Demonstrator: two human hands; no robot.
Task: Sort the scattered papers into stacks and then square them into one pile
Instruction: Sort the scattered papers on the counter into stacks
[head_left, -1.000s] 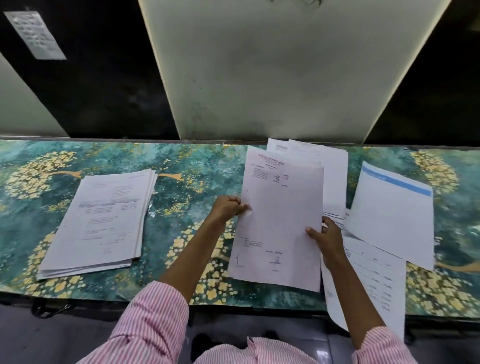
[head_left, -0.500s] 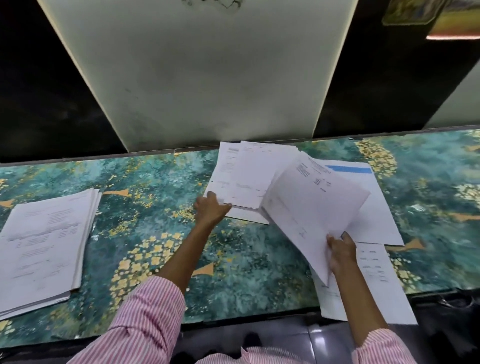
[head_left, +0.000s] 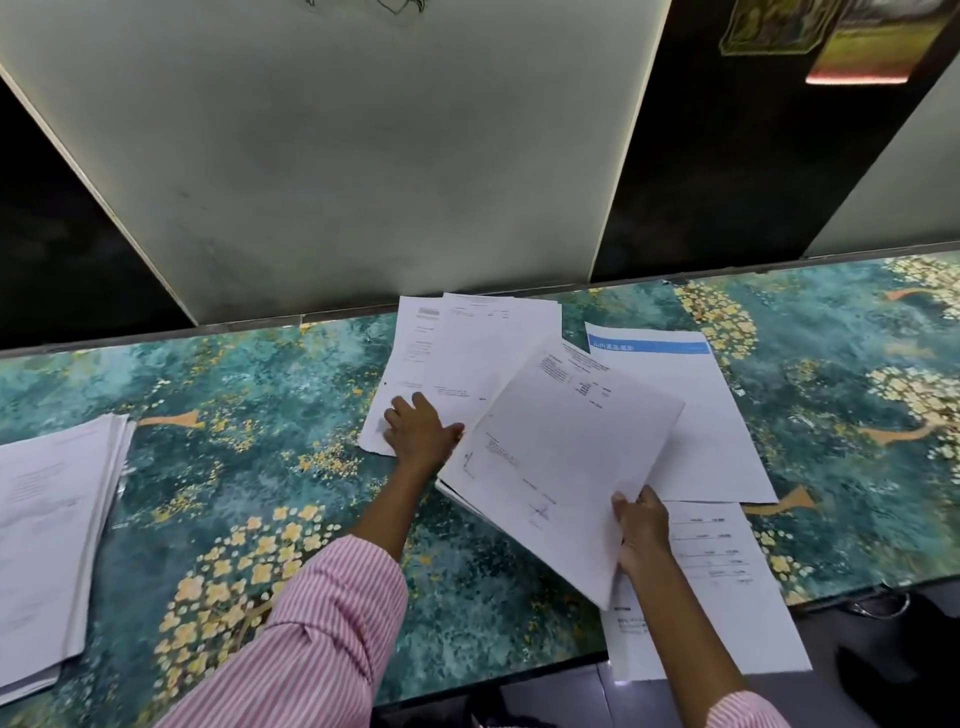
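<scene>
My right hand (head_left: 640, 527) grips the near corner of a thin sheaf of printed sheets (head_left: 561, 467), held tilted above the table. My left hand (head_left: 422, 431) lies flat, fingers spread, on the near edge of two overlapping sheets (head_left: 467, 353) by the table's far edge. A sheet with a blue header band (head_left: 701, 415) lies to the right, partly under the held sheaf. Another printed sheet (head_left: 727, 613) hangs over the table's front edge below my right hand. A thick squared stack of papers (head_left: 47, 545) rests at the far left.
The table (head_left: 260, 493) has a teal cloth with yellow flower patterns. A pale upright panel (head_left: 363, 156) and dark gaps stand along the far edge. Beyond the front edge is grey floor, with a dark object (head_left: 893, 649) at lower right.
My left hand let go of the sheaf and reached forward onto the two far sheets. My right hand swung the sheaf to the right and tilted it. The view shifted right.
</scene>
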